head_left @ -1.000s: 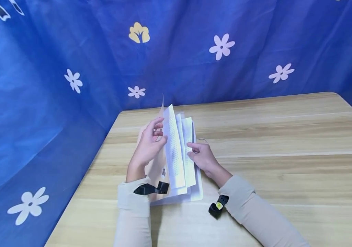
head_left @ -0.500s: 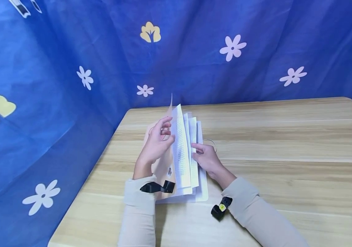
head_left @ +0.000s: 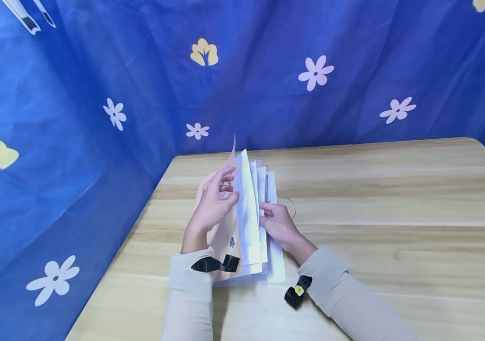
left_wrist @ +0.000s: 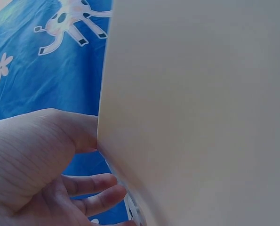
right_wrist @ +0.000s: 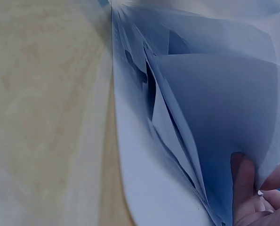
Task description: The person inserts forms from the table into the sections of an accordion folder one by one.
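Observation:
A folder with a pale cover [head_left: 221, 244] stands part-opened on the table, its printed pages [head_left: 248, 213] fanned upright inside. My left hand [head_left: 211, 203] holds the raised cover at its free edge; in the left wrist view the thumb lies on one side of the pale sheet [left_wrist: 196, 94], with the other fingers behind. From the right, my right hand [head_left: 282, 225] pinches the edge of a page among the leaves. The right wrist view shows its fingers at a thin translucent leaf [right_wrist: 215, 103], above the white back cover [right_wrist: 147, 188].
A thin elastic loop [head_left: 295, 208] sticks out at the folder's right side. The wood-grain table [head_left: 387, 213] extends to the right. A blue curtain [head_left: 259, 94] with flowers hangs behind and to the left. Each wrist carries a black camera [head_left: 295, 293].
The head view has shifted a little. The page edge under my right hand has moved slightly left, baring more of the back cover. My left hand keeps its hold on the cover.

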The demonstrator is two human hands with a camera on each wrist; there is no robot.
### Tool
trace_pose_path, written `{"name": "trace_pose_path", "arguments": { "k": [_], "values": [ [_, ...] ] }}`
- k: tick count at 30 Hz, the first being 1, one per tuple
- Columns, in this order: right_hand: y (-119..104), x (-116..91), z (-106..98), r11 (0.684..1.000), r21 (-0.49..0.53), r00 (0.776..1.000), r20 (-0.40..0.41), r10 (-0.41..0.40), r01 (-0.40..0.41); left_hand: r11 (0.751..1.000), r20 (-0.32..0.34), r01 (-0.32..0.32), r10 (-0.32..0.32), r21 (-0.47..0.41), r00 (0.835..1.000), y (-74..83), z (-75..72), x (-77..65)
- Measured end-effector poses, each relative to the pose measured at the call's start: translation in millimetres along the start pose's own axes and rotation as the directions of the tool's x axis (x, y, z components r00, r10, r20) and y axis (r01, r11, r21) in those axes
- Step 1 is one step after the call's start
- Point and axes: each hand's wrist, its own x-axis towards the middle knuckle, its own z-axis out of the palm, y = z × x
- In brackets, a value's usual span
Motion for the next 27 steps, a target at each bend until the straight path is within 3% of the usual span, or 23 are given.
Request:
{"name": "trace_pose_path", "arguments": {
  "k": [7, 16, 21, 27],
  "values": [
    [7.5, -2.1, 1.7, 0.998, -0.055, 1.000, -0.008, -0.006, 0.006, 1.000, 0.003, -0.001, 0.001, 0.018, 1.000, -5.6, 1.0, -4.7],
    [7.0, -1.8, -4.4, 0.966, -0.255, 0.999, -0.032, -0.044, 0.034, 0.999, -0.001, -0.029, 0.029, 0.022, 1.000, -4.2, 1.6, -4.8],
    [7.1, -3.1, -2.7, 0.957, -0.287, 0.999, 0.008, -0.033, 0.034, 1.000, 0.008, -0.017, 0.017, 0.026, 1.000, -4.2, 1.8, -6.2],
    [7.9, -4.1, 0.5, 0.965, -0.252, 0.996, 0.062, -0.062, 0.076, 0.999, 0.007, -0.030, 0.030, 0.019, 1.000, -3.2, 2.4, -6.6]
  ]
}}
